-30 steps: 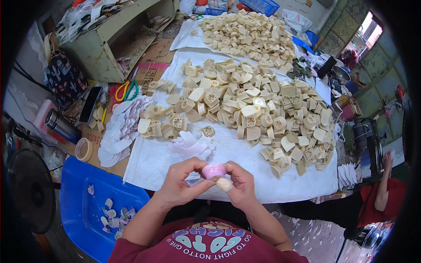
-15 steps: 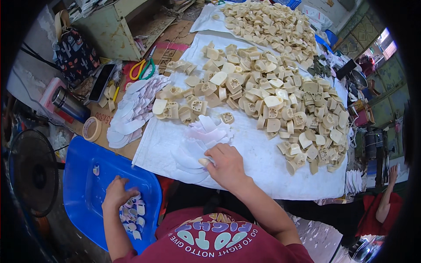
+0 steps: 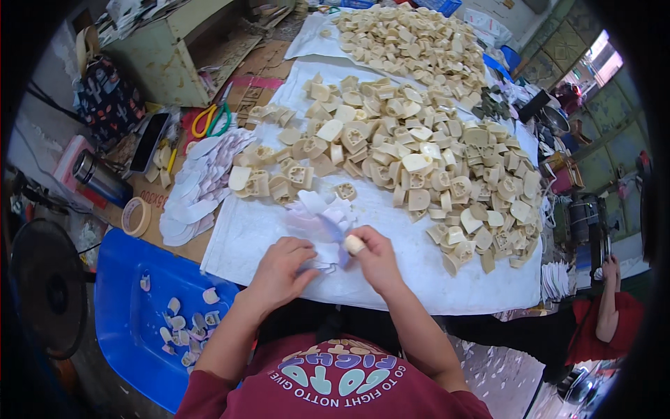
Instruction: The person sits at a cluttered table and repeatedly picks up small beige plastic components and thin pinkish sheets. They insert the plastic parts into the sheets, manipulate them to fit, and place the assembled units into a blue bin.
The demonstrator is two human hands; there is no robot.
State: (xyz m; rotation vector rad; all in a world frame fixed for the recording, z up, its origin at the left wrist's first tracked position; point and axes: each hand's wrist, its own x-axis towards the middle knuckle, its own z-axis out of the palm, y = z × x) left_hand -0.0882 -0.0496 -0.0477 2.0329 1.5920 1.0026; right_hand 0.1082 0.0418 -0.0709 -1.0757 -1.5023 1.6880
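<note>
My right hand (image 3: 377,262) is at the near edge of the white-covered table, its fingers closed on a thin, pale purple-white cut piece (image 3: 333,237) blurred by motion. A cream cap or wrap (image 3: 354,244) shows at that hand's thumb tip. Beside it on the left, my left hand (image 3: 279,274) has its fingers curled and thumb apart, touching or just above the near end of the pile of thin white and pinkish cut pieces (image 3: 310,204). Behind the pile lie many cream moulded plastic blocks (image 3: 419,164), rounded on one side and hollow with ribs.
A blue tub (image 3: 115,314) with small coloured pieces stands below the table's left edge. Further left are another stack of cut pieces (image 3: 192,202), a tape roll (image 3: 136,216), scissors (image 3: 213,120), a steel flask (image 3: 101,176) and a fan (image 3: 49,290). Another person (image 3: 607,325) is at right.
My left hand has left the blue tub and come up to the pile of cut pieces. My right hand has shifted slightly right, with a cut piece in it. The view has moved a little.
</note>
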